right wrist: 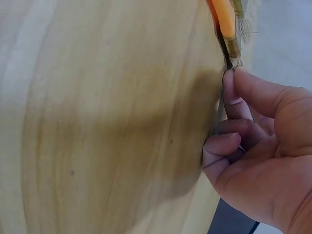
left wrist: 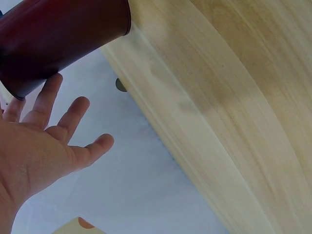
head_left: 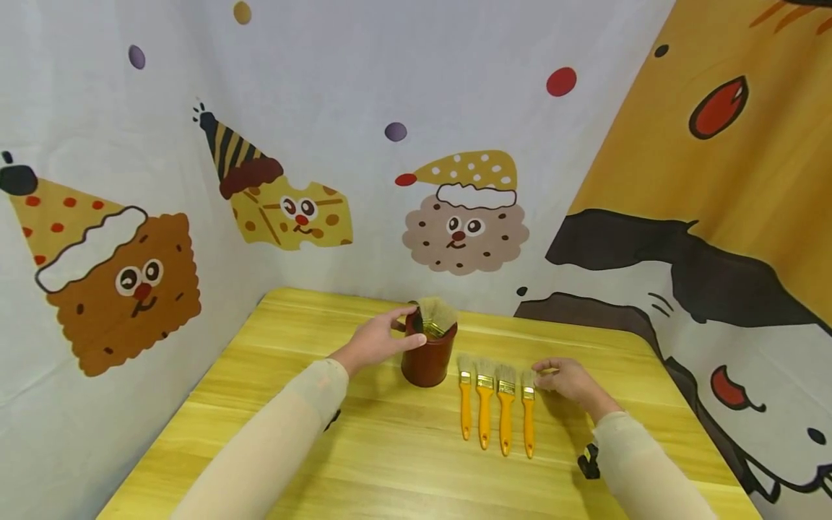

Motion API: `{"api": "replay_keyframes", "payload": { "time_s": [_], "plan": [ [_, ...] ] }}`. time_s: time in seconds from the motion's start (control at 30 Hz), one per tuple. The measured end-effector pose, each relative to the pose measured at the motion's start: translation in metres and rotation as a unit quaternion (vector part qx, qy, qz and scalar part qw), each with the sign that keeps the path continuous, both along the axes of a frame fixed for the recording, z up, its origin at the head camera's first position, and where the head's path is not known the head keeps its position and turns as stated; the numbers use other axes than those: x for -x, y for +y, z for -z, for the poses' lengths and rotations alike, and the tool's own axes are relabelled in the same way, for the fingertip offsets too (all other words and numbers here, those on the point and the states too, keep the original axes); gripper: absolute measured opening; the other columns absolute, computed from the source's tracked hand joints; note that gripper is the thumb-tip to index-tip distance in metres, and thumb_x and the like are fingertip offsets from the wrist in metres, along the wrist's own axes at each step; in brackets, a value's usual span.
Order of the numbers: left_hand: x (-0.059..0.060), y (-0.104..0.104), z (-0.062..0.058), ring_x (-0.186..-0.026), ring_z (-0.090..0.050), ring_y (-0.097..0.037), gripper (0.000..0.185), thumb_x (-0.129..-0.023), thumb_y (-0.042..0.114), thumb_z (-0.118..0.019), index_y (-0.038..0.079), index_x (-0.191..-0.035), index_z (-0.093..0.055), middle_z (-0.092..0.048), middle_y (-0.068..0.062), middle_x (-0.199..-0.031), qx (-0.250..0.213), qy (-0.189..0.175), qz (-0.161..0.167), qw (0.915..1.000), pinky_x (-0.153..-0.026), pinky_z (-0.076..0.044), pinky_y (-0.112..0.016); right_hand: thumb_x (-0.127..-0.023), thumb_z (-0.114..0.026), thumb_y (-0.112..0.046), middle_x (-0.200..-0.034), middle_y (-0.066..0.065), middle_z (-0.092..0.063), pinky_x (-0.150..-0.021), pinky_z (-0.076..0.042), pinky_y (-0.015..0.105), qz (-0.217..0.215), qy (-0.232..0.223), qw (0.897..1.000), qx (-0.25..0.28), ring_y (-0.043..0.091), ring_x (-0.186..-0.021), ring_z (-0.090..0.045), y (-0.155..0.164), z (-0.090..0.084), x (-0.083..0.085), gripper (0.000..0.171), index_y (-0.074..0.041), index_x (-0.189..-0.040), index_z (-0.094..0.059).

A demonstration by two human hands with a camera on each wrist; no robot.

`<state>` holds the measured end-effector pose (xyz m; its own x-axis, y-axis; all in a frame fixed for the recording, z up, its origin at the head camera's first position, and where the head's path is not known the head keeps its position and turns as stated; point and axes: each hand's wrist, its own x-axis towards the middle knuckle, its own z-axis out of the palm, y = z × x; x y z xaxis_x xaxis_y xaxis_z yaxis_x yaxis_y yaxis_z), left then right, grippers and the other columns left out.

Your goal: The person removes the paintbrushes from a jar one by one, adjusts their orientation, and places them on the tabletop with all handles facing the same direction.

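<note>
My left hand [head_left: 380, 338] holds a dark reddish-brown mug [head_left: 426, 363] near its rim, thumb at the front and forefinger toward the back. The left wrist view shows its other fingers spread, one tip against the mug's side. Pale bristles [head_left: 438, 312] and gold-coloured metal stick up from the mug's mouth. To its right, several paintbrushes with orange handles lie in a row, bristles away from me. At the row's right end, my right hand [head_left: 568, 381] pinches the bristle tips of the last paintbrush [head_left: 529, 415] between thumb and forefinger; its other fingers curl near the tabletop.
The wood-patterned table [head_left: 383, 462] reaches back to a white cloth [head_left: 364, 72] printed with cartoon snacks. A cloth with a large cartoon animal [head_left: 734, 289] hangs on the right. A small black device [head_left: 589, 462] is at the right wrist.
</note>
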<state>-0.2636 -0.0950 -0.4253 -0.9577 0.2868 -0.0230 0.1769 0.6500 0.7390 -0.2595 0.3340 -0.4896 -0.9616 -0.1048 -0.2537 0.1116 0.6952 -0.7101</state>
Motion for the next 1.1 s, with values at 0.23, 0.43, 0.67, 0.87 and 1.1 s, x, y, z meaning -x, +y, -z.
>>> {"api": "replay_keyframes", "payload": {
  "time_s": [0.23,0.43,0.67,0.87,1.1],
  "plan": [
    [0.0000,-0.0013,0.0001,-0.117,-0.062,-0.025,0.075,-0.082,0.068,-0.067,0.048,-0.148,-0.037,-0.061,-0.003,-0.133,-0.003,0.002,0.003,1.0000,-0.091,-0.053,-0.045,-0.093,-0.069,-0.020,-0.116,0.014,-0.068,-0.083,-0.054,0.041,-0.003,0.008,1.000,-0.020,0.018,-0.097,-0.065,-0.0035,0.0020,-0.0003,0.038,-0.004,-0.128,-0.063],
    [-0.0016,-0.0012,0.0009,-0.115,-0.062,-0.026,0.076,-0.082,0.067,-0.067,0.046,-0.149,-0.038,-0.062,-0.003,-0.132,-0.006,-0.001,0.003,1.0000,-0.091,-0.053,-0.046,-0.094,-0.068,-0.021,-0.120,0.014,-0.066,-0.086,-0.053,0.043,-0.007,-0.004,1.000,-0.029,0.019,-0.098,-0.065,-0.0059,0.0023,-0.0018,0.037,-0.005,-0.127,-0.063],
    [-0.0017,-0.0007,0.0009,-0.120,-0.061,-0.029,0.076,-0.082,0.067,-0.067,0.046,-0.149,-0.038,-0.061,-0.004,-0.134,-0.011,0.000,0.003,0.9999,-0.094,-0.051,-0.049,-0.094,-0.069,-0.023,-0.119,0.012,-0.066,-0.087,-0.052,0.044,-0.006,-0.010,0.999,-0.036,0.019,-0.097,-0.064,-0.0080,0.0014,-0.0021,0.039,-0.004,-0.127,-0.063],
    [-0.0014,0.0001,0.0008,-0.120,-0.061,-0.029,0.076,-0.082,0.068,-0.066,0.046,-0.149,-0.038,-0.061,-0.004,-0.134,-0.011,-0.001,0.002,0.9999,-0.095,-0.051,-0.050,-0.094,-0.068,-0.024,-0.113,0.010,-0.067,-0.086,-0.051,0.042,-0.009,-0.005,0.999,-0.038,0.020,-0.095,-0.063,-0.0084,-0.0004,-0.0021,0.039,-0.003,-0.126,-0.063],
    [-0.0013,-0.0001,0.0018,-0.121,-0.060,-0.026,0.075,-0.083,0.067,-0.066,0.047,-0.149,-0.037,-0.060,-0.003,-0.136,-0.006,0.003,0.001,1.0000,-0.097,-0.050,-0.051,-0.095,-0.067,-0.024,-0.105,0.010,-0.068,-0.081,-0.052,0.040,-0.003,-0.018,1.000,-0.014,0.022,-0.090,-0.062,-0.0072,-0.0024,-0.0013,0.040,0.000,-0.127,-0.062]
  ]
}}
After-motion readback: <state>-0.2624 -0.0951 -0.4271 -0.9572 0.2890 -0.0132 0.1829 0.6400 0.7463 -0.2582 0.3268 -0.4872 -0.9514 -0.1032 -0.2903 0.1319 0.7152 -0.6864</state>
